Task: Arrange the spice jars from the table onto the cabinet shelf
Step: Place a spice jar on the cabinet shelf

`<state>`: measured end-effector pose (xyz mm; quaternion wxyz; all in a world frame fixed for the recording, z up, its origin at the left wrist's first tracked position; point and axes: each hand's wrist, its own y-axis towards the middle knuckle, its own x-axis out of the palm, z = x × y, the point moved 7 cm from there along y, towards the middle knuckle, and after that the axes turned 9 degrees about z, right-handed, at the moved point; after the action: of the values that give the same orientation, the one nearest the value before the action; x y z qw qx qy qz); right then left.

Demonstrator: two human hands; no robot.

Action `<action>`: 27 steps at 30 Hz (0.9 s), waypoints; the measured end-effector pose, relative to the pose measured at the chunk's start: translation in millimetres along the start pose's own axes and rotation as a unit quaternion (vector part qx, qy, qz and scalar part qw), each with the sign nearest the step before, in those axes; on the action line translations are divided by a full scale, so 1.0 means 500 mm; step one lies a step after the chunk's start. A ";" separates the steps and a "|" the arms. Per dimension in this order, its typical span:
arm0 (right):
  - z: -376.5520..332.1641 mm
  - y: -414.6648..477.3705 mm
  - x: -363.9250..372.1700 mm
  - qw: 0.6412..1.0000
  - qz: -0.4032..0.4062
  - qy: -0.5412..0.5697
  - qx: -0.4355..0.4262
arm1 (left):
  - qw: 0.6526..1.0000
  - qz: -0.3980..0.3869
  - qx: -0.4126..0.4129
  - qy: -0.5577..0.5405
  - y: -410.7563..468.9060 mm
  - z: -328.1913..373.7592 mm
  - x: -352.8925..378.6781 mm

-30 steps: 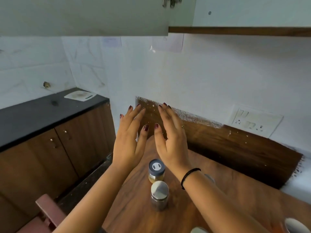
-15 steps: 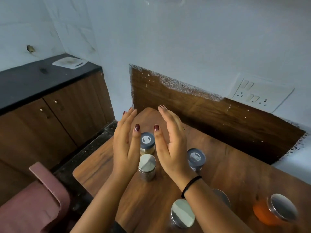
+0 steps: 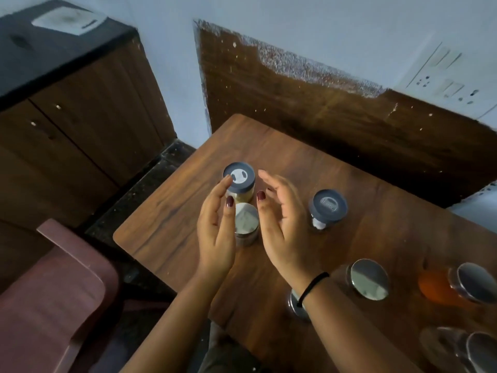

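Several spice jars stand on the wooden table point(image 3: 166, 224). A blue-lidded jar of yellow spice point(image 3: 239, 179) is at the far left, with a steel-lidded jar point(image 3: 246, 220) just in front of it. My left hand point(image 3: 216, 232) and my right hand point(image 3: 282, 227) hover palms facing each other on either side of these two jars, fingers straight, holding nothing. My left fingertips are close to the blue lid. A second blue-lidded jar point(image 3: 326, 208) stands to the right. The cabinet shelf is out of view.
More steel-lidded jars sit at the right: one point(image 3: 369, 279) near my right wrist, an orange-filled one point(image 3: 457, 288), and one point(image 3: 481, 351) at the corner. A maroon chair point(image 3: 53, 292) stands left of the table. A dark counter with wooden doors point(image 3: 67, 109) lies farther left.
The view has tilted down from the overhead cabinet to the table. Both hands have come down from wall height to either side of the two left jars.
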<state>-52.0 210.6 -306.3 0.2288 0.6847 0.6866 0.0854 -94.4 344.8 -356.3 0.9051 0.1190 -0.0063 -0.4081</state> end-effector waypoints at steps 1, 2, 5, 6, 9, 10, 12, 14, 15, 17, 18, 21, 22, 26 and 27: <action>0.012 -0.007 0.008 1.000 0.001 -0.003 0.011 | 1.000 -0.007 -0.003 -0.004 0.000 -0.018 -0.001; 0.022 -0.015 0.014 1.000 0.001 -0.009 0.018 | 1.000 -0.014 -0.005 -0.007 0.000 -0.035 -0.002; 0.052 -0.032 0.033 0.999 -0.007 -0.036 0.025 | 0.999 -0.031 -0.020 -0.002 0.003 -0.082 -0.003; 0.067 -0.036 0.038 0.998 -0.008 -0.040 0.037 | 0.999 -0.036 -0.031 0.000 0.005 -0.097 -0.003; 0.109 -0.044 0.052 0.996 -0.004 -0.048 0.077 | 0.998 -0.054 -0.039 0.014 0.008 -0.131 0.001; 0.120 -0.045 0.057 0.995 -0.008 -0.051 0.090 | 0.997 -0.063 -0.036 0.025 0.009 -0.140 0.003; 0.139 -0.047 0.069 0.992 -0.024 -0.059 0.112 | 0.994 -0.083 -0.031 0.061 0.012 -0.159 0.008; 0.160 -0.052 0.080 0.987 -0.047 -0.069 0.135 | 0.988 -0.100 -0.034 0.109 0.014 -0.180 0.013; 0.172 -0.055 0.085 0.984 -0.057 -0.073 0.150 | 0.985 -0.106 -0.038 0.128 0.014 -0.191 0.015; 0.196 -0.062 0.090 0.978 -0.070 -0.085 0.177 | 0.981 -0.123 -0.035 0.149 0.012 -0.209 0.021; 0.207 -0.065 0.090 0.975 -0.075 -0.095 0.186 | 0.979 -0.134 -0.030 0.154 0.010 -0.214 0.023; 0.238 -0.076 0.092 0.965 -0.087 -0.129 0.211 | 0.973 -0.162 -0.039 0.160 0.002 -0.230 0.029; 0.246 -0.080 0.093 0.962 -0.091 -0.136 0.221 | 0.970 -0.167 -0.052 0.168 -0.002 -0.240 0.031; 0.264 -0.089 0.099 0.951 -0.105 -0.150 0.249 | 0.966 -0.168 -0.069 0.186 -0.011 -0.268 0.039; 0.267 -0.088 0.099 0.950 -0.105 -0.149 0.252 | 0.966 -0.163 -0.069 0.188 -0.010 -0.274 0.039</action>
<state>-31.9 231.0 -452.5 0.1560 0.6494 0.7116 -0.2181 -70.4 356.0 -492.0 0.8174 0.1298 0.2117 -0.5198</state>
